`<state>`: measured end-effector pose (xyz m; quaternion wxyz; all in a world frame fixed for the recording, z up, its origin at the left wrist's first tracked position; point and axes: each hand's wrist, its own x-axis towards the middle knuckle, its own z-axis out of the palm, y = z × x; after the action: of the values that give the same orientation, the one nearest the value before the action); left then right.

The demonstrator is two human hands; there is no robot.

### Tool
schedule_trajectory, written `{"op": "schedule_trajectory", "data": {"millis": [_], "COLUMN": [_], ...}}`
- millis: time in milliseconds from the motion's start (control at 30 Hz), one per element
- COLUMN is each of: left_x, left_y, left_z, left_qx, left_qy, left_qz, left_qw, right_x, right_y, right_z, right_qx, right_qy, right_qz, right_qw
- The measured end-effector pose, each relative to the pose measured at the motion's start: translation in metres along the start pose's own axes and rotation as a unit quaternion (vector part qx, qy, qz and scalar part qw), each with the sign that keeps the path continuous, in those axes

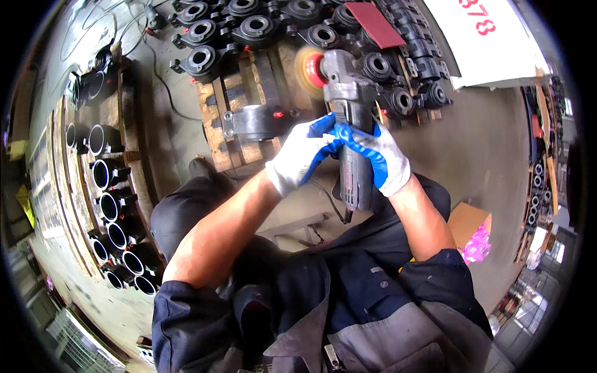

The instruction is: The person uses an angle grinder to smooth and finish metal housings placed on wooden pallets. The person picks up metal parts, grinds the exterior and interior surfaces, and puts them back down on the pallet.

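An angle grinder (352, 177) is held upright in front of me, its grey gear head (344, 71) pointing away. A yellowish round brush wheel with a red hub (316, 68) sits on the head's left side, its rim blurred. My right hand (387, 158), in a white and blue glove, wraps the grinder body from the right. From the left, my left hand (297, 155), gloved alike, closes its fingers on the body near the other hand. Left of the grinder, a black ring-shaped metal casting (258, 123) with a red plug rests on a wooden pallet (217, 96), apart from the wheel.
Several black castings with round bores (256, 26) crowd the far side. More cylindrical housings (109, 205) line a pallet at left. A white board (491, 43) stands at far right. A black cable (165, 84) crosses the floor; a cardboard box (467, 225) sits by my right knee.
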<state>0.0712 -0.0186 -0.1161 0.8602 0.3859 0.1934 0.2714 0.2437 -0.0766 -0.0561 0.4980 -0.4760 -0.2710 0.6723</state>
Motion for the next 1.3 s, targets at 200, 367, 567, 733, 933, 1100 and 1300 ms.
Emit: {"op": "schedule_trajectory", "data": {"millis": [200,367,567,733,933,1100,1300], "left_x": [0.007,0.012,-0.019,-0.036,-0.021,-0.001,0.038], "left_y": [0.055,0.053,-0.004,-0.053,-0.06,-0.026,0.014], "left_z": [0.018,-0.048,-0.12,-0.141,-0.178,-0.198,-0.224], "left_qx": [0.165,0.258,0.808,0.864,0.82,0.772,0.727], "left_qy": [0.012,0.238,0.224,0.185,0.24,0.214,0.163], "left_qz": [-0.032,0.04,-0.053,-0.061,0.012,-0.048,-0.109], "left_qw": [0.986,0.935,0.543,0.465,0.52,0.597,0.659], "right_x": [-0.011,-0.028,-0.047,-0.054,-0.048,-0.04,-0.032], "right_y": [-0.028,-0.055,-0.067,-0.072,-0.072,-0.072,-0.071], "right_z": [-0.009,-0.016,-0.033,-0.037,-0.038,-0.029,-0.02], "right_qx": [0.073,0.129,0.158,0.184,0.208,0.201,0.195], "right_qy": [0.066,0.067,0.112,0.117,0.109,0.132,0.131], "right_qz": [-0.054,-0.088,-0.091,-0.087,-0.093,-0.092,-0.08], "right_qw": [0.994,0.985,0.977,0.972,0.968,0.966,0.969]}}
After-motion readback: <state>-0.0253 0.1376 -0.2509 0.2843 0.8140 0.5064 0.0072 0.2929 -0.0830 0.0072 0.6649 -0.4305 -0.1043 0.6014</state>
